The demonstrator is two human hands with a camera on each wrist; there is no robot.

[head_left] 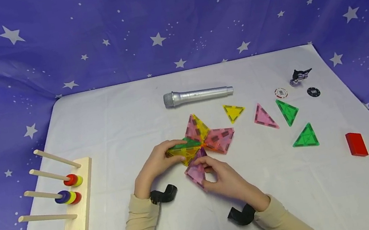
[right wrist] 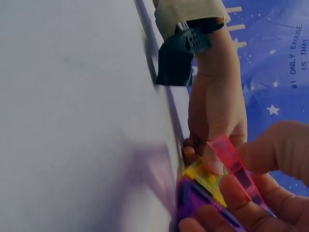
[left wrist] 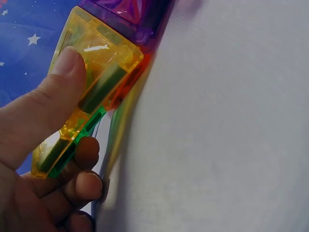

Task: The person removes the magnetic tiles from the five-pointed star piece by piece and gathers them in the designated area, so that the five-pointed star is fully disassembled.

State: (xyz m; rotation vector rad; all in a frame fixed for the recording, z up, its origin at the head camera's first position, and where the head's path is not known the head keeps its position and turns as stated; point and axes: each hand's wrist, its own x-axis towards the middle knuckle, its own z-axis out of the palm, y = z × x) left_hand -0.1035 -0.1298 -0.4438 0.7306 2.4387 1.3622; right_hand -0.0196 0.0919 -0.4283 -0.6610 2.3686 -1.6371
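Note:
A star-like shape of translucent magnetic tiles lies mid-table in the head view. My left hand point(head_left: 156, 163) grips its left arm, thumb on a yellow triangle tile point(left wrist: 96, 43) and fingers by the green tile point(head_left: 186, 143) behind it. My right hand point(head_left: 228, 178) pinches a pink triangle tile point(right wrist: 236, 169) between thumb and fingers. That tile stands beside a purple tile point(right wrist: 193, 200) at the near side of the shape; whether they touch along the edge, I cannot tell. Pink and yellow tiles point(head_left: 192, 129) form the far arm, and pink tiles point(head_left: 221, 139) the right arm.
Loose tiles lie to the right: yellow point(head_left: 234, 112), pink point(head_left: 264, 117) and two green point(head_left: 288, 112). Behind is a silver microphone point(head_left: 199, 95). A wooden peg stand point(head_left: 87, 202) with rings is at left. Poker chips point(head_left: 281, 93), a small figure point(head_left: 299, 77) and a red block point(head_left: 356, 144) sit far right.

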